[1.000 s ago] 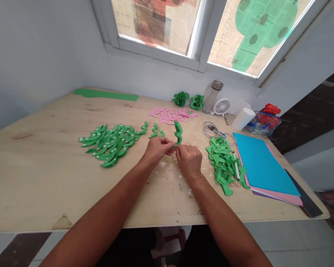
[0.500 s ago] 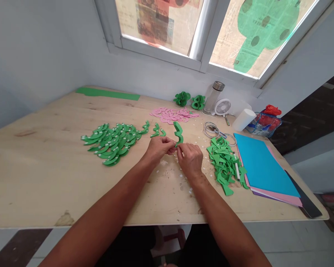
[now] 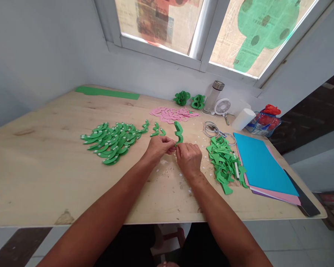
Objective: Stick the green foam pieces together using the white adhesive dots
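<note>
A scalloped green foam cutout (image 3: pixel 179 130) stands up between my two hands over the middle of the table. My left hand (image 3: pixel 161 145) pinches its lower end from the left. The closed fingers of my right hand (image 3: pixel 188 155) meet the same end from the right; the exact contact is partly hidden by the fingers. Just beyond my left hand lie a few small green cutouts (image 3: pixel 155 129). Farther left spreads a heap of curved green cutouts (image 3: pixel 114 141) with small whitish tabs on them.
Green scraps (image 3: pixel 222 159) with a white pen (image 3: pixel 236 170) lie right of my hands, beside blue sheets (image 3: pixel 264 163). Tape rolls (image 3: pixel 210 128), pink cutouts (image 3: pixel 169 114), a glass bottle (image 3: pixel 211 97), a small fan (image 3: pixel 222 106) and green paper-like balls (image 3: pixel 182 98) sit toward the wall.
Both hands stay at the green cutout's lower end. My right hand has shifted very slightly left; the cutout remains upright.
</note>
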Tool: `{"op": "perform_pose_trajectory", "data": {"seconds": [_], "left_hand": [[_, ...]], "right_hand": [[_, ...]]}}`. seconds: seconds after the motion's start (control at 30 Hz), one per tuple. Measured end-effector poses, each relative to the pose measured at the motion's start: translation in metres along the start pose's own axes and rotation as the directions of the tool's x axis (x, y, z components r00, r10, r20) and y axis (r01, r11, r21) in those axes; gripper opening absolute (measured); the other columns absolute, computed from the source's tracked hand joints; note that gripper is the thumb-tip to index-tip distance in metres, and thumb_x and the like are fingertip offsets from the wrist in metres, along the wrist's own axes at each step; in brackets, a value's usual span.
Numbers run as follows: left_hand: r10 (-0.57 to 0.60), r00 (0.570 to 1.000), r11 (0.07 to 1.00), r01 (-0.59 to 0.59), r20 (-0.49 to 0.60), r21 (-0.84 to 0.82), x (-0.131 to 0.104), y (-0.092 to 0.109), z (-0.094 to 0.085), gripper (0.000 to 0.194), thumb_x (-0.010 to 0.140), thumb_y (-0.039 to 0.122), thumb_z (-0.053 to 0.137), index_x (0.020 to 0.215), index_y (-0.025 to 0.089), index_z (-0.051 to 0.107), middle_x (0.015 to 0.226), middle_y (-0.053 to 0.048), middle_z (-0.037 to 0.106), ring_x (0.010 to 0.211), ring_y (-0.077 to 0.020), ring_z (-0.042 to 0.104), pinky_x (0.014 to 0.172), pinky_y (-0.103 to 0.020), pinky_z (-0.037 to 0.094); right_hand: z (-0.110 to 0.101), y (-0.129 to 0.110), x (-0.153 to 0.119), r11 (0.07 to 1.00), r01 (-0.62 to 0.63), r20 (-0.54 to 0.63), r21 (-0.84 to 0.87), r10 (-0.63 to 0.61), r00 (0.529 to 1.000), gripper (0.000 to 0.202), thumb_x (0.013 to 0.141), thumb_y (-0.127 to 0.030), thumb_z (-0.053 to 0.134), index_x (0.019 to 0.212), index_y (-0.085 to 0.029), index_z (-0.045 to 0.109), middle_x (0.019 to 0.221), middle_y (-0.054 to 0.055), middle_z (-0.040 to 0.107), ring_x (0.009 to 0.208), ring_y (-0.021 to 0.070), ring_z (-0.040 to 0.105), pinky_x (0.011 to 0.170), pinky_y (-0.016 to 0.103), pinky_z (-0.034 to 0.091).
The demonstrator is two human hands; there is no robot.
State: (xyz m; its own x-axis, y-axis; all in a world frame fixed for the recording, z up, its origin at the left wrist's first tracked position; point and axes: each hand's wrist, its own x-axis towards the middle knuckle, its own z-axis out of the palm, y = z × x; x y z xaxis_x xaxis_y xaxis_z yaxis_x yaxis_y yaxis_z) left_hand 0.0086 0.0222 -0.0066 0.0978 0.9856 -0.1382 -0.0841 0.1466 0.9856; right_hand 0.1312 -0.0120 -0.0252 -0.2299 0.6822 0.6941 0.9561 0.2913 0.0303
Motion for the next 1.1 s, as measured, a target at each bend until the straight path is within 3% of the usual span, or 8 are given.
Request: {"op": "perform_pose_trajectory", "data": {"seconds": [0.2,0.37,0.6,0.77,0.93,1.1], "left_hand": [[0.007,1.0,1.0,-0.007,0.008,-0.002,-0.001,0.001,0.001,0.008,0.054,0.021,0.063,0.052,0.014,0.059,0.046,0.0,0.058,0.044,-0.0093,0.052,0.047,-0.02,0.043],[0.015,1.0,1.0,-0.015,0.02,-0.004,-0.003,0.003,0.001,0.006,0.053,0.019,0.061,0.053,0.013,0.06,0.047,0.0,0.058,0.045,-0.0098,0.052,0.047,-0.02,0.043],[0.001,1.0,1.0,-0.001,0.024,-0.004,-0.002,0.003,0.0,0.012,0.053,0.024,0.067,0.056,0.013,0.061,0.05,-0.003,0.062,0.047,-0.0121,0.055,0.047,-0.022,0.044],[-0.012,0.999,1.0,0.012,0.032,-0.019,-0.003,0.005,-0.002,0.017,0.055,0.027,0.07,0.057,0.013,0.062,0.052,-0.005,0.064,0.05,-0.0132,0.058,0.05,-0.023,0.045],[-0.011,1.0,0.998,0.013,0.027,-0.056,-0.001,0.007,-0.006,0.022,0.055,0.03,0.072,0.062,0.012,0.063,0.053,-0.004,0.064,0.05,-0.0124,0.057,0.051,-0.023,0.046],[0.027,0.999,0.996,-0.025,0.017,-0.084,0.0,0.01,-0.011,0.024,0.055,0.032,0.074,0.064,0.013,0.062,0.056,-0.004,0.065,0.053,-0.0135,0.059,0.053,-0.024,0.046]], "right_hand": [[0.004,0.0,0.0,1.0,-0.019,-0.005,0.012,0.019,1.0,0.02,0.084,-0.018,0.047,0.065,-0.019,0.052,0.06,0.002,0.058,0.063,0.0167,0.052,0.064,0.03,0.03],[0.005,0.0,-0.001,0.985,-0.118,0.01,0.122,0.118,0.993,0.013,0.081,-0.016,0.049,0.069,-0.019,0.054,0.062,0.003,0.059,0.065,0.0169,0.053,0.066,0.029,0.033],[0.008,0.007,-0.002,0.885,-0.332,0.082,0.327,0.324,0.943,0.009,0.078,-0.018,0.05,0.071,-0.019,0.056,0.065,0.001,0.062,0.061,0.0151,0.055,0.062,0.027,0.037],[0.01,0.013,-0.002,0.81,-0.417,0.099,0.413,0.415,0.904,0.008,0.076,-0.02,0.05,0.073,-0.019,0.057,0.065,0.001,0.062,0.059,0.0148,0.056,0.062,0.026,0.04],[0.004,0.012,0.0,0.723,-0.435,0.168,0.537,0.414,0.895,0.007,0.073,-0.019,0.049,0.071,-0.019,0.056,0.064,0.0,0.061,0.057,0.0132,0.055,0.061,0.025,0.043],[-0.006,0.009,0.004,0.629,-0.404,0.294,0.664,0.277,0.915,0.01,0.07,-0.017,0.048,0.07,-0.019,0.057,0.066,-0.001,0.061,0.06,0.0126,0.054,0.06,0.023,0.043]]}}
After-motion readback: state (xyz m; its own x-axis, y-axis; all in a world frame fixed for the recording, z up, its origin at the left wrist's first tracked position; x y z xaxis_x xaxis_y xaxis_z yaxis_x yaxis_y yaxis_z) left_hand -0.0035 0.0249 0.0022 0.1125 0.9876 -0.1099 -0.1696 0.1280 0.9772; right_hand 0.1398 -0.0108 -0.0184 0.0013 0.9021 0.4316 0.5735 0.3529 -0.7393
